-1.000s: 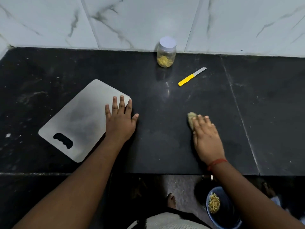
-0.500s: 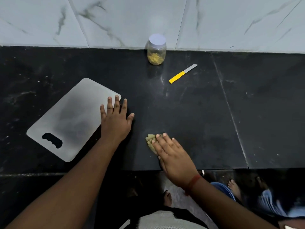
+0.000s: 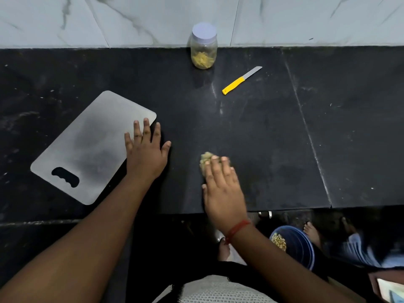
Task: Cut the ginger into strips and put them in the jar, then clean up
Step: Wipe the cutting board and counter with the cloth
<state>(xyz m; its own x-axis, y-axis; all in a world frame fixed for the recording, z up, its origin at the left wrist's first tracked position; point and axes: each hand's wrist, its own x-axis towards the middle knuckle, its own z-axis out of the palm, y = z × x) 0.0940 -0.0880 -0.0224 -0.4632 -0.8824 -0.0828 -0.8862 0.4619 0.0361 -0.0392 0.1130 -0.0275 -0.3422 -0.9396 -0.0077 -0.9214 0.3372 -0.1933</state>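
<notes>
One cloth under right hand, countertop.

a home kitchen, seen from above. a black polished stone countertop runs along a wall of white marble-look tiles. on the counter lie a metal cutting board with a handle cutout, a small knife with a yellow handle, and a lidded clear jar of yellow ginger strips. below the counter edge, a blue bucket holding scraps stands on the floor.
</notes>
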